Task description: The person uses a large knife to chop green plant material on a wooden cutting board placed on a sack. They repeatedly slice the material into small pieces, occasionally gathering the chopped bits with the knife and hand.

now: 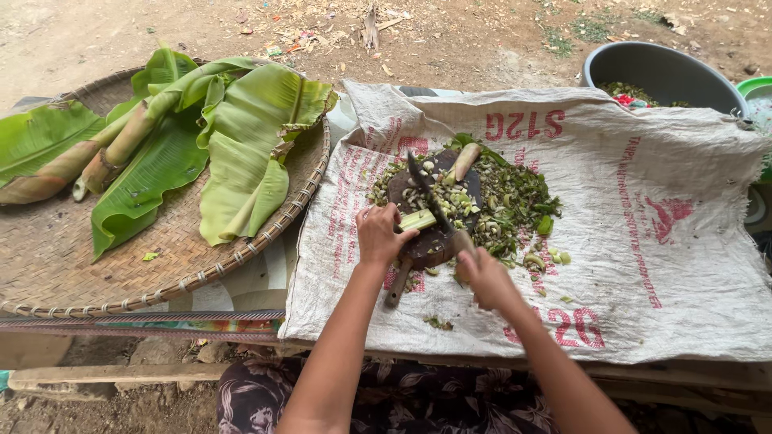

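The pale green stalk piece (418,219) is short and thick, cut square at its end, with a lighter core showing. It lies across the near left part of the round dark chopping board (430,245), which serves here as the landmark.

Nearest the camera, at the board's near right edge, the right hand (482,277) is closed tight around the handle of a long dark knife (430,193). The blade runs away from this hand, slanting up and left over the board, and its edge meets the stalk piece just beyond the fingers of the other hand. At the board's near left edge, the left hand (378,233) curls its fingers down onto the stalk piece and pins it to the wood, so the piece lies under these fingertips and just left of the blade.

On the far half of the board and spilling off to its right lies a heap of chopped green bits (507,205) on a white woven sack (643,265). Well to the left of the board sits a wide woven tray (121,273) carrying banana leaves (241,137). Far right beyond the board stands a grey basin (667,72).
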